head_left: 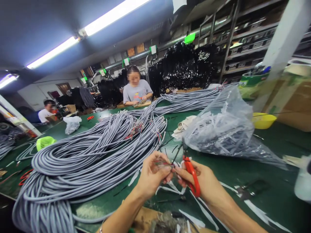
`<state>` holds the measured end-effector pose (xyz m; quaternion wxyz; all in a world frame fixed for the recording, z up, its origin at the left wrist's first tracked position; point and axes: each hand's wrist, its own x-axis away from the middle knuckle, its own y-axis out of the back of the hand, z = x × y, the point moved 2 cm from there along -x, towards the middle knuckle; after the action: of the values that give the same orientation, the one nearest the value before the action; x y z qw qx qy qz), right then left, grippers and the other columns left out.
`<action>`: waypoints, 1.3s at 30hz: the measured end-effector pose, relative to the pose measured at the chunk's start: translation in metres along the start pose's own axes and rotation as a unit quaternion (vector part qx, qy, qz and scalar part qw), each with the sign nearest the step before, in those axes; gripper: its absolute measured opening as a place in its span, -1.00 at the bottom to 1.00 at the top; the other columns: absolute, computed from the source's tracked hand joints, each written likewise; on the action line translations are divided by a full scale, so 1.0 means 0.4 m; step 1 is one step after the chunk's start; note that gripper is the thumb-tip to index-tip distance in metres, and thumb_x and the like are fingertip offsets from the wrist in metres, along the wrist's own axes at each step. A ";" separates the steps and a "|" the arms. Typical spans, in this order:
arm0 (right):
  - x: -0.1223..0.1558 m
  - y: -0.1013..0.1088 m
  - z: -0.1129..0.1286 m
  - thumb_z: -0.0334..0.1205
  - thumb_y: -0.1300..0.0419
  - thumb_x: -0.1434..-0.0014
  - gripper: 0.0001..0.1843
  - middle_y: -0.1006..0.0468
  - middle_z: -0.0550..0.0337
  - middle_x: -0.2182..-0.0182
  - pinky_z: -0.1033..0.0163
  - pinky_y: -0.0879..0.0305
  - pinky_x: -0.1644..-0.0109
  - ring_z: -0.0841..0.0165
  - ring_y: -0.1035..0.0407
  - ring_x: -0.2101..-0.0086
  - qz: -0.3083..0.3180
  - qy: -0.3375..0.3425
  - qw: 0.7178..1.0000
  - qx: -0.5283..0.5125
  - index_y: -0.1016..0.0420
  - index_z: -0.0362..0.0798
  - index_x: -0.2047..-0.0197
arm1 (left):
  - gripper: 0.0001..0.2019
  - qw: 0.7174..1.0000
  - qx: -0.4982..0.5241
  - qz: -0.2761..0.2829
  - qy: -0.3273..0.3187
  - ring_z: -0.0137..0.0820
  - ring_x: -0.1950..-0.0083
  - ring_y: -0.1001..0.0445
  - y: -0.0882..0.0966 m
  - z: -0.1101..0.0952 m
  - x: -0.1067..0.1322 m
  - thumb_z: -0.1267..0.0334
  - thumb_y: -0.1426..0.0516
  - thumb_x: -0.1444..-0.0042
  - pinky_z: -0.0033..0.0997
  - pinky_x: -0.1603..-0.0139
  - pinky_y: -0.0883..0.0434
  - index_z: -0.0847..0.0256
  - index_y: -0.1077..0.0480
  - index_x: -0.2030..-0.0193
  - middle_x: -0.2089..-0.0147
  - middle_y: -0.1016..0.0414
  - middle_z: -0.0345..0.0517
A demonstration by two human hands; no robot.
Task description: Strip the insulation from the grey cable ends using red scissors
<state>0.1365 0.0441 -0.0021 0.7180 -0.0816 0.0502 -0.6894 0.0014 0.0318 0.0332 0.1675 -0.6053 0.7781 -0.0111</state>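
Note:
My left hand is closed in a pinch on thin coloured wires, red and green among them. Touching the same wires with its fingertips, my right hand also keeps hold of red-handled scissors. Their dark blades point up and away from me, apart from the wires. Left of my hands lies a large looped bundle of grey cables, with stripped red and blue wire ends near its middle. White strips and dark scraps are strewn on the table beneath my hands.
A clear plastic bag full of pale pieces sits at right on the green table, by a yellow bowl. Across the table a person works. Other red scissors and a green basket are at left.

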 end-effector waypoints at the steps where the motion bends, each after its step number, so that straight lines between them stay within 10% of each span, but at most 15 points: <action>1: -0.003 0.002 -0.005 0.17 -0.36 0.41 -0.48 -0.33 0.31 0.73 0.33 -0.25 0.62 0.42 -0.28 0.69 0.012 0.007 0.999 0.030 -0.28 -0.07 0.61 | -0.69 0.999 -0.030 -0.009 -0.044 -0.62 0.65 -0.18 0.005 -0.008 0.002 0.09 -0.23 0.06 -0.61 0.64 -0.14 0.23 -0.20 0.44 0.56 -0.28 -0.28; 7: 0.023 0.035 0.045 0.09 -0.26 0.14 -0.64 -0.39 0.28 0.64 0.35 -0.29 0.52 0.40 -0.31 0.60 -0.049 0.266 0.926 0.262 -0.35 -0.04 0.53 | -0.88 0.907 -0.293 -0.070 -0.294 -0.47 0.44 -0.31 0.026 -0.060 0.027 0.41 -0.10 0.01 -0.51 0.42 -0.27 0.23 -0.27 0.53 0.51 -0.31 -0.19; 11: 0.052 0.019 0.072 0.00 -0.18 -0.04 -0.72 -0.39 0.28 0.62 0.40 -0.25 0.56 0.46 -0.27 0.63 -0.037 0.423 0.841 0.334 -0.32 -0.01 0.53 | -0.87 0.886 -0.337 -0.063 -0.312 -0.47 0.42 -0.36 0.031 -0.055 0.035 0.53 -0.07 0.15 -0.54 0.43 -0.29 0.22 -0.35 0.53 0.45 -0.37 -0.16; 20: 0.058 0.010 0.059 -0.04 -0.04 -0.21 -0.69 -0.41 0.24 0.59 0.41 -0.24 0.54 0.46 -0.32 0.60 -0.003 0.500 0.769 0.398 -0.29 -0.01 0.49 | -0.81 0.880 -0.351 -0.057 -0.314 -0.44 0.42 -0.41 0.017 -0.042 0.039 0.55 -0.03 0.20 -0.53 0.46 -0.33 0.22 -0.39 0.56 0.46 -0.40 -0.13; 27: 0.060 0.014 0.051 -0.06 -0.01 -0.23 -0.64 -0.38 0.23 0.62 0.37 -0.15 0.54 0.46 -0.27 0.61 0.012 0.484 0.745 0.459 -0.29 -0.01 0.55 | -0.88 0.924 -0.294 -0.047 -0.240 -0.46 0.43 -0.37 0.016 -0.037 0.031 0.50 -0.09 0.09 -0.52 0.40 -0.32 0.23 -0.33 0.55 0.51 -0.38 -0.18; 33: 0.051 0.017 0.051 0.08 0.08 -0.22 -0.48 -0.28 0.27 0.74 0.34 -0.03 0.60 0.48 -0.13 0.71 -0.002 0.420 0.783 0.459 -0.18 0.01 0.68 | -0.71 0.976 -0.191 -0.101 -0.029 -0.57 0.61 -0.28 0.028 -0.026 0.002 0.28 -0.20 0.09 -0.59 0.60 -0.25 0.24 -0.31 0.19 0.47 -0.36 -0.26; 39: -0.013 0.068 0.075 0.15 0.01 -0.12 -0.49 -0.42 0.14 0.69 0.30 -0.08 0.54 0.36 -0.27 0.63 -0.035 0.189 0.793 0.578 -0.25 0.00 0.69 | -0.58 0.984 -0.127 -0.112 0.060 -0.68 0.70 -0.06 0.028 -0.035 -0.033 -0.02 -0.27 0.26 -0.61 0.69 -0.01 0.37 -0.40 0.47 0.61 -0.27 -0.28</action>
<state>0.1686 0.0519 0.0219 0.5829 0.4784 -0.2257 -0.6168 -0.0102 0.0448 0.0473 0.0398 -0.7033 0.7090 0.0324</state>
